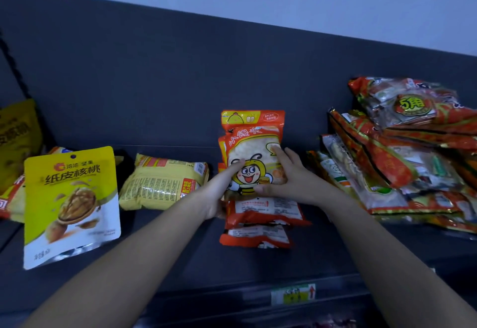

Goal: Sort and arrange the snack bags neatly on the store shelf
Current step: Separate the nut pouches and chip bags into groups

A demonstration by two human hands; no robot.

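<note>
An orange snack bag with a cartoon bee (254, 146) stands upright at the middle of the dark shelf (180, 258), leaning on more bags of the same kind behind it. My left hand (222, 185) grips its left edge, thumb on the front. My right hand (286, 175) holds its right side, fingers spread over the front. Two more orange bags (260, 227) lie flat in front, below the held bag.
A yellow walnut bag (72, 203) stands at the left. A yellow packet (162, 183) lies flat beside it. A pile of red and clear snack bags (402, 152) fills the right end. A price tag (293, 294) sits on the shelf's front rail.
</note>
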